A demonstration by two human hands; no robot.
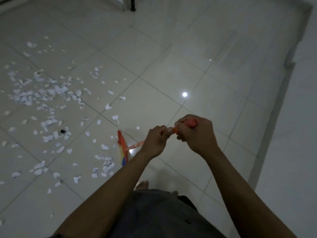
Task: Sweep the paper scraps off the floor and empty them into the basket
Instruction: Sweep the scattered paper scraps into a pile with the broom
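Right hand (pixel 193 133): fingers curled tight round the top end of the broom handle (pixel 137 145), whose reddish cap shows above the knuckles
Left hand (pixel 155 140): fingers wrapped round the same handle just below the right hand, with the two fists close together and a short orange piece of handle showing between them
Handle: orange, running down and to the left from the left fist to the broom head (pixel 122 148)
Broom head: orange along the top, with yellow and blue bristles below; it is blurred and sits low at the floor, left of and below both hands
Paper scraps (pixel 42 93): white torn bits spread over the floor (pixel 171 74) on the left, thickest in a heap well to the left of the hands; a looser trail runs down towards the broom
Nearest scraps: a small cluster lies just left of the bristles, and a few single bits lie above the head; whether the bristles touch any cannot be told through the blur
Dark speck (pixel 63 131): a small black thing among the scraps, too small to identify
Floor: glossy pale tiles with thin dark joints, and a round light reflection (pixel 184 94) above the hands
Person: bare toes (pixel 143 184) below the forearms, dark shorts (pixel 154 212) at the bottom edge
Right side: a pale wall (pixel 291 134) meets the floor along a slanting line
Far edge: a dark furniture leg (pixel 133 4) at the top
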